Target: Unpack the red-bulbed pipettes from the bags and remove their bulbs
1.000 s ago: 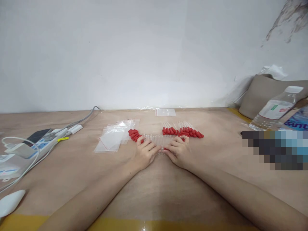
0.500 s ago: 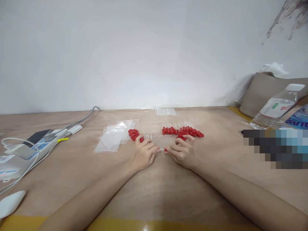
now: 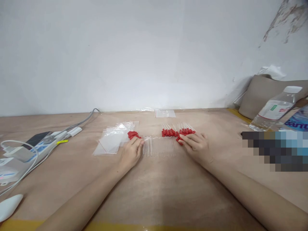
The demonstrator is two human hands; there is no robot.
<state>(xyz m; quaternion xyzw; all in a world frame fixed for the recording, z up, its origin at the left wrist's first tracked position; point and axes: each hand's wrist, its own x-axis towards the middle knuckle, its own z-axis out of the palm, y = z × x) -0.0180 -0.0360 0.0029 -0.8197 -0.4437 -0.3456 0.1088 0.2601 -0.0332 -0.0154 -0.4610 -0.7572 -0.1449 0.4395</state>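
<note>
Clear thin tubes (image 3: 160,146) lie side by side in a row on the table. My left hand (image 3: 131,153) is at the row's left end, fingers closed together; what they pinch, if anything, is hidden. Just behind it sits a small heap of red rubber bulbs (image 3: 132,134). My right hand (image 3: 196,146) lies over more red bulbs (image 3: 181,140) beyond the row's right end, its fingers stretched out and partly covering them. Farther back, several droppers (image 3: 168,132), each a clear tube with a red bulb, lie with their tubes pointing to the wall.
Clear zip bags (image 3: 109,141) lie overlapping on the left, and a single bag (image 3: 165,113) lies near the wall. A power strip (image 3: 39,147) with cables is far left, above a white rounded object (image 3: 11,207). On the right stands a tilted plastic bottle (image 3: 273,110).
My hands, close together over the tubes' near ends before, have parted. The left moved left; the right moved right onto the bulbs. The red bulb by my right fingertips no longer shows there.
</note>
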